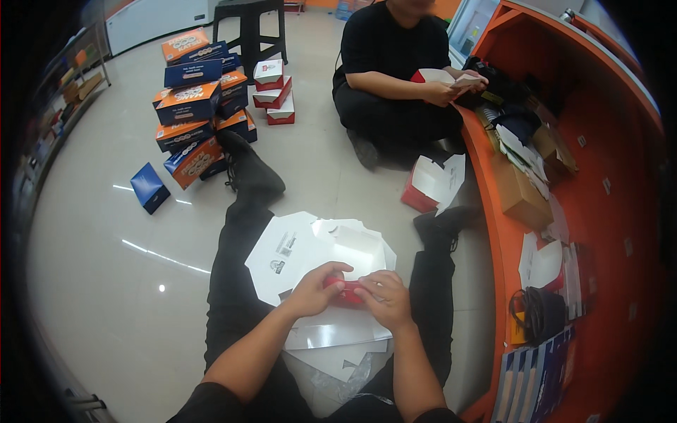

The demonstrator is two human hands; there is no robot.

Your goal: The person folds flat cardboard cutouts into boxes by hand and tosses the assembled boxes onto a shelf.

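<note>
Between my outstretched legs, a partly folded red-and-white paper food box (356, 252) is tilted with its white inside showing. My left hand (315, 289) grips the near red wall from the left, thumb and fingers closed on its edge. At the right end of that same wall, my right hand (386, 297) pinches the card with bent fingers. Beneath the box lie flat white carton sheets (276, 257), some with dark print. More sheets (338, 331) and crumpled clear plastic (350, 384) lie closer to me.
Orange-and-blue boxes (189, 102) are stacked by a dark stool (250, 32), with one blue box (150, 188) apart. Red-and-white boxes (273, 99) stand nearby. An open box (427, 185) sits beside my right foot. Another person (398, 77) handles card beside the orange shelf (486, 190).
</note>
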